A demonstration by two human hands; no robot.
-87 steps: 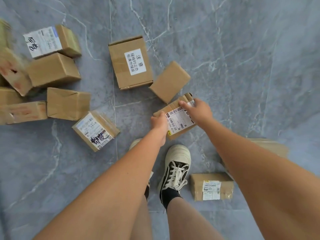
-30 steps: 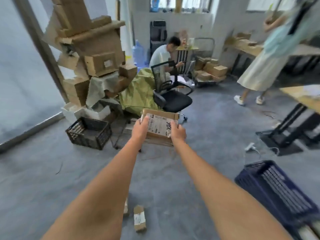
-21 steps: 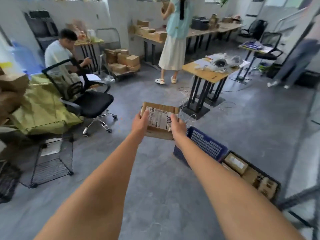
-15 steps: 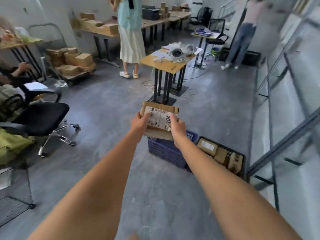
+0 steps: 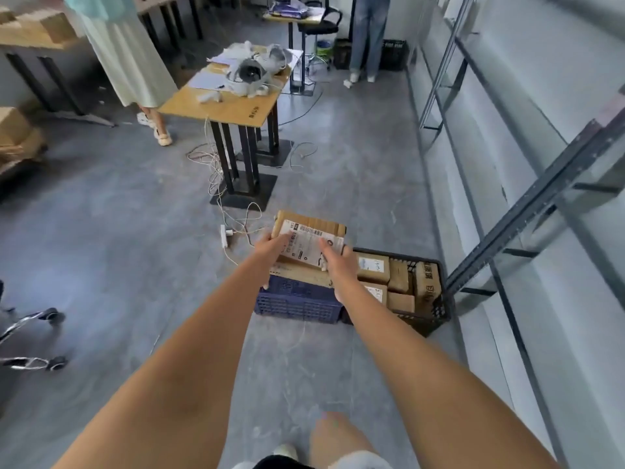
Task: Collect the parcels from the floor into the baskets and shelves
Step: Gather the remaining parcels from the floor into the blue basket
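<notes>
I hold a brown cardboard parcel (image 5: 309, 240) with a white shipping label in both hands, out in front of me. My left hand (image 5: 272, 247) grips its left edge and my right hand (image 5: 338, 262) its right edge. The parcel hangs above a dark blue plastic basket (image 5: 297, 302) on the floor. Right beside that stands a black basket (image 5: 429, 319) with several brown parcels (image 5: 399, 277) in it. What lies inside the blue basket is hidden by the parcel and my hands.
A grey metal shelf rack (image 5: 527, 204) runs along the right wall. A small wooden table (image 5: 233, 99) with clutter stands ahead, with cables and a power strip (image 5: 224, 235) on the floor by it. Two people stand beyond. Chair wheels (image 5: 50, 316) sit at left.
I lifted the parcel from the floor pile, turned right across the room and came up to the baskets. The parcel now sits lower, over the blue basket.
</notes>
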